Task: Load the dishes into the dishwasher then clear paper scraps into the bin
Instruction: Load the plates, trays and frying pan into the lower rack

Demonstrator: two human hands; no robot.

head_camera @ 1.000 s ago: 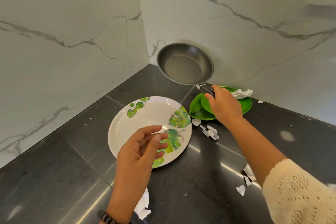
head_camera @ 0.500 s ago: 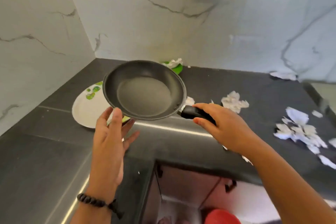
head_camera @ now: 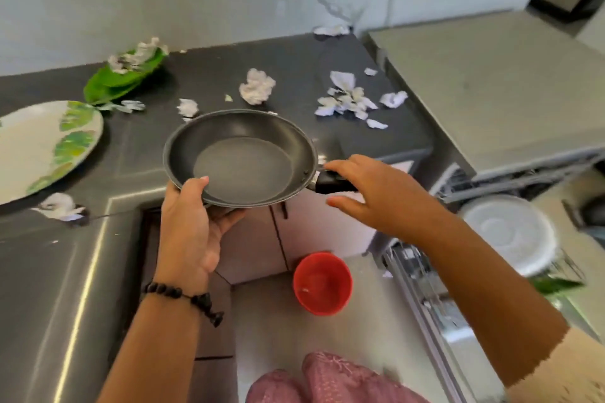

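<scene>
Dark grey counter [head_camera: 229, 75] runs along a pale marble-veined wall, and from where the head camera looks down it bends round a corner toward the person.

At the middle of the view a dark frying pan [head_camera: 240, 157] is held level in the air above the counter's front edge. The left hand [head_camera: 191, 222] grips its near rim at about seven o'clock on the pan, thumb curled over the lip and fingers tucked beneath; a dark beaded bracelet [head_camera: 183, 294] sits on that wrist. The right hand [head_camera: 370, 190] lies over the black handle [head_camera: 330, 183] at the pan's three o'clock, fingers spread fairly straight; whether it truly clasps the handle I cannot tell.

Torn paper scraps [head_camera: 347, 98] lie scattered on the counter at one o'clock from the pan, with a crumpled wad [head_camera: 257, 87] at twelve o'clock and another scrap [head_camera: 62, 206] near the counter edge at nine. A large white plate with leaf print [head_camera: 42, 147] rests at the far left, partly cut off by the frame. Behind it, at eleven o'clock, a green leaf-shaped dish [head_camera: 121, 80] carries more paper.

At four o'clock the open dishwasher [head_camera: 425, 288] shows its rack, with a white dish [head_camera: 507, 232] upside down in it, blurred. A red bin [head_camera: 322, 283] stands on the floor at five o'clock, below the pan. Pink patterned fabric shows at the bottom edge.
</scene>
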